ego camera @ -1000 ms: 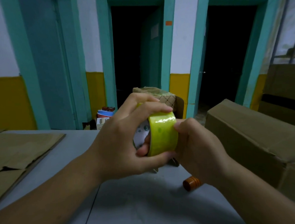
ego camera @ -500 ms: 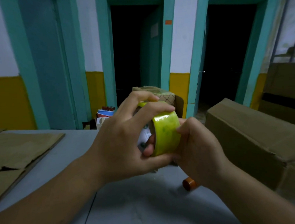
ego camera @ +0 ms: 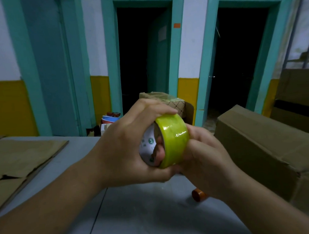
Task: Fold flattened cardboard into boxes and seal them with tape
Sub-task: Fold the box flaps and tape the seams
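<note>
The left hand has its grip clamped on the tape roll: the fingers curl over the top of the yellow-green band and the thumb runs under its lower edge. The right hand closes on the roll from the 3 o'clock side, its thumb pressed against the shiny outer band. Fingertips show inside the white printed core, though it is hard to tell which hand they belong to. The roll is held in the air above the grey counter, touching nothing but the two hands, its open core facing 9 o'clock.

At 5 o'clock from the roll, partly hidden under the right wrist, a small orange-brown cap lies on its side on the counter. At 3 o'clock stands a folded cardboard box, near the right forearm. At 9 o'clock, well apart from the hands, flattened cardboard lies on the counter at its left edge.

At 12 o'clock, beyond the counter's far edge, sits a wrapped brown parcel, with a blue and white tub at about 11 o'clock. Behind them are two dark doorways in teal frames.
</note>
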Demonstrator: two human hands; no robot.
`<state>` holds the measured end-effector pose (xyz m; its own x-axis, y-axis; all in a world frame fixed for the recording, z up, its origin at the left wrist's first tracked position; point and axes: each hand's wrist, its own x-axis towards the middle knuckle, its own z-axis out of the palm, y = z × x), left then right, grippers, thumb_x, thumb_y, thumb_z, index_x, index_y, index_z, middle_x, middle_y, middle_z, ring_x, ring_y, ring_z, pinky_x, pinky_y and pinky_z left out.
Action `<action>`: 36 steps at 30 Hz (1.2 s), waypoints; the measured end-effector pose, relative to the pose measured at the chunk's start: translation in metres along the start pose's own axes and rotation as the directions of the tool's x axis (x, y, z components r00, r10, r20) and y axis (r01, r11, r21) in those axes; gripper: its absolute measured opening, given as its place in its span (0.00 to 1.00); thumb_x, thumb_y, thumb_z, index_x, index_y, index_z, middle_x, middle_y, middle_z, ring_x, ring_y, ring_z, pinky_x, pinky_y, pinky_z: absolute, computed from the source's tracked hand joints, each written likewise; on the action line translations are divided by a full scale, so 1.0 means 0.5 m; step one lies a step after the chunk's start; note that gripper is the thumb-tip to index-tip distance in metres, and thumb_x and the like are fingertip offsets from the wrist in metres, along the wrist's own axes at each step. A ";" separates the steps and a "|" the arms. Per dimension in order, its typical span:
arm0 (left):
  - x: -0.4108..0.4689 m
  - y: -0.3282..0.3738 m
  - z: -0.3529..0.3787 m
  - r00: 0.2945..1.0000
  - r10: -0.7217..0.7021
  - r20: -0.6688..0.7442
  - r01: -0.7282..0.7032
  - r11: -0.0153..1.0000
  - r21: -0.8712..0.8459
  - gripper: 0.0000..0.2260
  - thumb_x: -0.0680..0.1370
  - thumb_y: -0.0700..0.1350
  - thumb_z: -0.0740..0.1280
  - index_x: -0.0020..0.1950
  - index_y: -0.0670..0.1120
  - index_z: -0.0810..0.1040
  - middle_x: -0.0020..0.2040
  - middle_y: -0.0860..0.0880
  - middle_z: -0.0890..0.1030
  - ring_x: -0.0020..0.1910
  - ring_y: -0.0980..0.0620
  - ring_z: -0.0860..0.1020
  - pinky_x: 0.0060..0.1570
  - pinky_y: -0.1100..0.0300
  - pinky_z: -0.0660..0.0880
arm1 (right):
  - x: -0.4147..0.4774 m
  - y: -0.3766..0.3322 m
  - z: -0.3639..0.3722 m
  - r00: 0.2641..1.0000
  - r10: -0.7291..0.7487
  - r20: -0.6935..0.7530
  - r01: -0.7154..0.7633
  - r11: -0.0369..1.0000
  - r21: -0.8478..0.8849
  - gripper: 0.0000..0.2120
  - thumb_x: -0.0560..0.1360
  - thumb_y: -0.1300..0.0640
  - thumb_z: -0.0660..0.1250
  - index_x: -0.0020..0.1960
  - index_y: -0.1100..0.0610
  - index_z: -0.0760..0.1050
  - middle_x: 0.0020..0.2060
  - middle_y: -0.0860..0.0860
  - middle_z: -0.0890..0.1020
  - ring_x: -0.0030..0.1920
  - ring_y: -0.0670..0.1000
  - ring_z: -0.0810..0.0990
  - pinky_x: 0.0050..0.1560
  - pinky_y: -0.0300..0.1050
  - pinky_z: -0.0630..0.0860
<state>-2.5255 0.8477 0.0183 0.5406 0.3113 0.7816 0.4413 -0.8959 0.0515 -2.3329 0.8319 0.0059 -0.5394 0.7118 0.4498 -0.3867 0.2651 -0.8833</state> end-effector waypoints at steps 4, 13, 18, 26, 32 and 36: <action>0.000 0.007 0.006 1.000 -0.004 -0.011 0.005 1.000 0.023 0.42 0.65 0.61 0.84 0.72 0.45 0.74 0.67 0.49 0.74 0.68 0.48 0.76 0.59 0.51 0.79 | -0.001 0.004 0.002 0.997 -0.022 -0.076 0.019 0.999 -0.042 0.12 0.66 0.65 0.63 0.46 0.63 0.81 0.38 0.59 0.81 0.40 0.57 0.80 0.37 0.45 0.77; -0.004 0.015 0.025 1.000 -0.015 0.006 0.013 0.985 0.173 0.40 0.66 0.66 0.81 0.71 0.47 0.76 0.68 0.47 0.74 0.64 0.47 0.76 0.48 0.50 0.82 | -0.001 0.002 0.010 0.984 -0.002 -0.179 -0.031 0.983 -0.180 0.04 0.64 0.59 0.68 0.35 0.55 0.81 0.31 0.54 0.80 0.34 0.49 0.81 0.35 0.43 0.77; -0.006 0.010 0.023 1.000 0.016 -0.014 -0.014 0.989 0.145 0.40 0.66 0.65 0.82 0.71 0.45 0.76 0.67 0.46 0.74 0.64 0.46 0.76 0.50 0.49 0.81 | -0.003 0.002 0.001 0.995 -0.015 -0.096 0.000 0.989 -0.151 0.08 0.62 0.56 0.69 0.39 0.57 0.82 0.33 0.55 0.81 0.36 0.50 0.81 0.37 0.43 0.78; -0.001 0.002 0.021 0.994 0.032 -0.103 -0.034 0.999 -0.020 0.29 0.78 0.66 0.70 0.70 0.47 0.73 0.68 0.45 0.73 0.70 0.49 0.73 0.66 0.56 0.73 | -0.016 -0.007 -0.010 0.997 -0.075 0.027 0.080 0.928 -0.364 0.16 0.64 0.59 0.71 0.52 0.55 0.80 0.44 0.56 0.83 0.43 0.55 0.82 0.40 0.45 0.79; -0.004 0.008 0.004 0.994 -0.005 -0.111 -0.013 0.987 -0.160 0.49 0.57 0.56 0.88 0.72 0.43 0.69 0.73 0.44 0.72 0.75 0.46 0.71 0.62 0.50 0.79 | -0.011 -0.006 -0.013 0.984 -0.170 -0.044 0.143 0.922 -0.360 0.15 0.66 0.59 0.69 0.52 0.60 0.82 0.40 0.56 0.84 0.39 0.54 0.83 0.39 0.45 0.78; -0.004 0.001 -0.013 0.990 -0.082 -0.113 0.041 0.945 -0.325 0.41 0.66 0.69 0.77 0.72 0.50 0.71 0.67 0.53 0.76 0.66 0.46 0.78 0.57 0.53 0.80 | 0.001 -0.002 -0.029 0.961 -0.242 -0.134 0.188 0.927 -0.325 0.18 0.64 0.53 0.64 0.46 0.64 0.82 0.37 0.66 0.78 0.39 0.69 0.76 0.41 0.58 0.73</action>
<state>-2.5310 0.8445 0.0208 0.4179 0.3461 0.8400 0.2065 -0.9366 0.2832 -2.3219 0.8415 0.0050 -0.3250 0.7071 0.6280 -0.2165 0.5908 -0.7772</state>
